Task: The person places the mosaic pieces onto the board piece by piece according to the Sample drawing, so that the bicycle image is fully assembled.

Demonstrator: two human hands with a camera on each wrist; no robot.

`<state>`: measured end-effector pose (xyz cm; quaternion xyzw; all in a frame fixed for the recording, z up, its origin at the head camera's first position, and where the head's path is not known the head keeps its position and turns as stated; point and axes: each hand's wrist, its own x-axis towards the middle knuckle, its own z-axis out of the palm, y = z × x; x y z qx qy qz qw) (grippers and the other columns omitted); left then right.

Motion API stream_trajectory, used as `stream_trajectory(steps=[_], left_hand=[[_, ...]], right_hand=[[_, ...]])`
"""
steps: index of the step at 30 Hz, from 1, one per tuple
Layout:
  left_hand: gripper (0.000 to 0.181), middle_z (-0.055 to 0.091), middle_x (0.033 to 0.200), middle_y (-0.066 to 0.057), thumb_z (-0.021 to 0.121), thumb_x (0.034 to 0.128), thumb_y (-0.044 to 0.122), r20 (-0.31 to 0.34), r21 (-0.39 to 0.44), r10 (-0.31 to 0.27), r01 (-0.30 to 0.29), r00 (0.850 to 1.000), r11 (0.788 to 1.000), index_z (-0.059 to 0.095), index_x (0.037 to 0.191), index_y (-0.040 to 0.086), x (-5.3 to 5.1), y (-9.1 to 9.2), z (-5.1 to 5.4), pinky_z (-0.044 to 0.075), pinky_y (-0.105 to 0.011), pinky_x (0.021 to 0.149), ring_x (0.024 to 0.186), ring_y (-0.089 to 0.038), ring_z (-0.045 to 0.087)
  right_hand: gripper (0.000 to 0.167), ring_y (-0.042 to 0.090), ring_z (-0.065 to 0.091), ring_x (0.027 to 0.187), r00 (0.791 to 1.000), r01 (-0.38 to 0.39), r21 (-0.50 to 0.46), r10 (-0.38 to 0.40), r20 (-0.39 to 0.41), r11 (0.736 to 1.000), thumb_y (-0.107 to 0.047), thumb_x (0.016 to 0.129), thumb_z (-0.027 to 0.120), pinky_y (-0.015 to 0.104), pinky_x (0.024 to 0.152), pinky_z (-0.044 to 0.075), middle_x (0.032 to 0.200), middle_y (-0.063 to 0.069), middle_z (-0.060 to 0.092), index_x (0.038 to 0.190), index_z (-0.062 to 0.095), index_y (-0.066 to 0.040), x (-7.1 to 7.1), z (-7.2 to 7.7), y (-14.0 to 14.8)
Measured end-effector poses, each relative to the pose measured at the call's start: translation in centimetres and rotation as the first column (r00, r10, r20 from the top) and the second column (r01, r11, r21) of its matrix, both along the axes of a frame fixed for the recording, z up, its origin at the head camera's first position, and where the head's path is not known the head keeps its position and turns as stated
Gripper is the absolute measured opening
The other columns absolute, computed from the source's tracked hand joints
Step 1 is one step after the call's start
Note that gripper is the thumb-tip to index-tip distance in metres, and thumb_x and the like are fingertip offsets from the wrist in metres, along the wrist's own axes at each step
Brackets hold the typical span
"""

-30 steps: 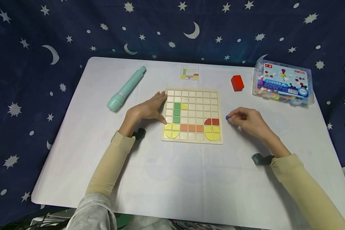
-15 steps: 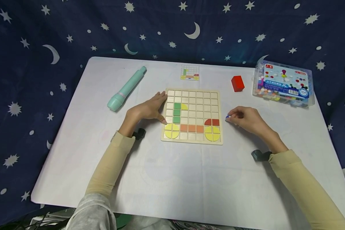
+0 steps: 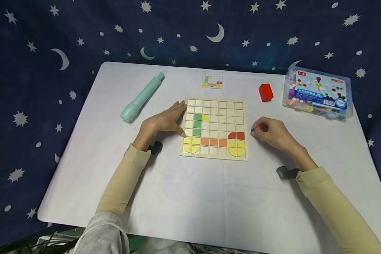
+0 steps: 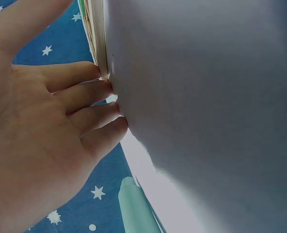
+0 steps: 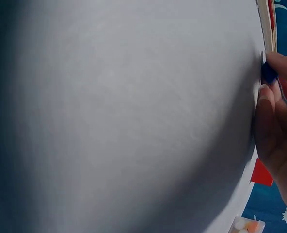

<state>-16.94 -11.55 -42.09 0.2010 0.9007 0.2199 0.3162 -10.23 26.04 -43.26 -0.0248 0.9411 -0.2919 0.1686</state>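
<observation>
A square wooden grid board (image 3: 213, 158) lies mid-table, with green, orange, red and yellow tiles among its plain ones. My left hand (image 3: 164, 120) rests along its left edge, fingers extended and thumb at the lower left yellow circle. In the left wrist view the fingertips (image 4: 107, 87) touch the table by the board's side. Just right of the board, my right hand (image 3: 273, 133) pinches a small blue piece (image 5: 268, 73) between thumb and fingers, low over the table. Most of that piece is hidden by the fingers, so its full shape cannot be told.
A small pattern card (image 3: 212, 79) lies beyond the board. A red block (image 3: 266, 92) and a clear plastic box (image 3: 319, 92) of colourful parts stand at the back right. At the left lies a mint-green flashlight-shaped object (image 3: 143, 97). A starry curtain (image 3: 177, 24) hangs behind the table.
The right fingers shift slightly around the blue piece, turning it, with the hand in nearly the same place. The left hand stays put. The head view has shifted a little.
</observation>
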Motion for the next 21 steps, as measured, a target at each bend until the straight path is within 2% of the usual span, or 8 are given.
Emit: stream_trajectory(steps=[11,18,21], left_hand=[[0.123,-0.006,0.175,-0.006,0.091,0.0789,0.029,0.002,0.005,0.002,-0.002,1.0,1.0,0.007,0.166,0.008,0.0,-0.1,0.1,0.005,-0.042,0.132,0.161,-0.022,-0.011],[0.123,-0.006,0.174,-0.007,0.09,0.0796,0.032,-0.003,0.011,-0.011,0.011,1.0,1.0,0.006,0.166,0.007,0.0,0.0,0.2,0.005,-0.043,0.132,0.161,-0.023,-0.01],[0.123,-0.006,0.174,-0.007,0.09,0.0794,0.032,-0.003,0.01,-0.008,0.008,1.0,1.0,0.006,0.166,0.007,0.0,0.0,0.1,0.005,-0.042,0.132,0.161,-0.023,-0.01]], right_hand=[[0.018,0.025,0.058,0.086,0.997,-0.061,-0.092,0.057,-0.047,0.994,-0.013,0.096,0.073,0.018,0.067,0.048,0.094,0.01,0.068,0.111,0.07,-0.005,1.1,0.4,-1.4],[0.018,0.022,0.063,0.089,0.989,-0.128,-0.126,0.118,-0.088,0.984,-0.011,0.094,0.075,0.016,0.078,0.05,0.099,0.008,0.074,0.112,0.076,-0.007,1.9,0.8,-2.6],[0.019,0.022,0.062,0.088,0.984,-0.158,-0.135,0.145,-0.101,0.978,-0.01,0.093,0.076,0.019,0.077,0.05,0.104,0.007,0.076,0.112,0.079,-0.009,2.1,0.8,-3.3]])
